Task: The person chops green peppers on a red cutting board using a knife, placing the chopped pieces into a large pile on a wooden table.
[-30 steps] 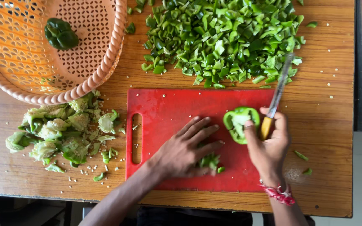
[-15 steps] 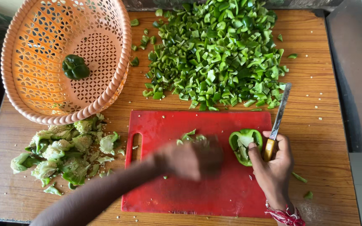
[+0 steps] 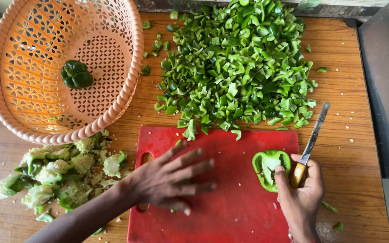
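Note:
A red cutting board (image 3: 230,189) lies on the wooden table. My left hand (image 3: 172,180) rests flat on its left part, fingers spread toward the right, with a few small green bits under the palm. My right hand (image 3: 300,198) grips a knife (image 3: 311,141) with a yellow handle, blade pointing up and away. Its thumb and fingers also touch a hollowed green pepper piece (image 3: 269,168) lying on the board's right side. A large heap of chopped green pepper (image 3: 235,67) sits just beyond the board.
An orange plastic basket (image 3: 113,103) at the upper left holds one whole green pepper (image 3: 76,74). A pile of pepper cores and scraps (image 3: 59,171) lies left of the board. Loose seeds and bits dot the table (image 3: 352,90). A dark surface borders the right edge.
My left hand swept from the board's middle up toward the chopped heap, then back to the left of the board. The right hand with knife and pepper piece stayed nearly still.

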